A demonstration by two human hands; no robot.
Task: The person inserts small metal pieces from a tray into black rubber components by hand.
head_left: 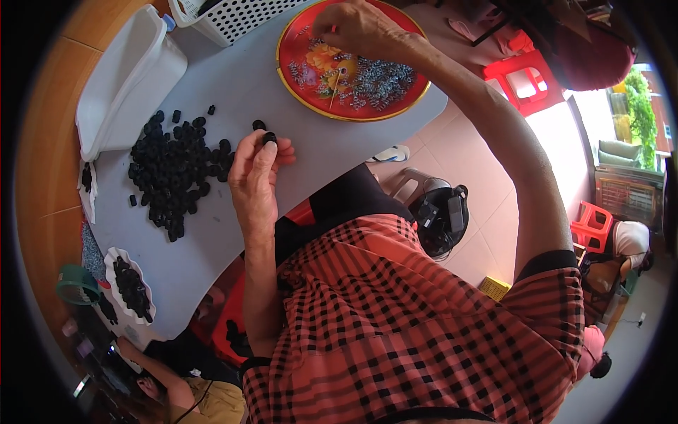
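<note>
Between thumb and fingers, my left hand grips a small black cylindrical plastic piece. A similar black piece shows just beyond its fingertips; whether it is held or lies on the table I cannot tell. To the left is a loose pile of such black pieces. My right hand is over the far left part of a round red tray with a gold rim and flower print. Its fingers are pinched together, and what they hold is hidden. Many small metal springs lie in the tray, mostly on its right side.
All this is on a grey table. A white bin and a perforated white basket stand at the far left. A scalloped white dish holds more black parts. Red stools stand right; another person sits lower left.
</note>
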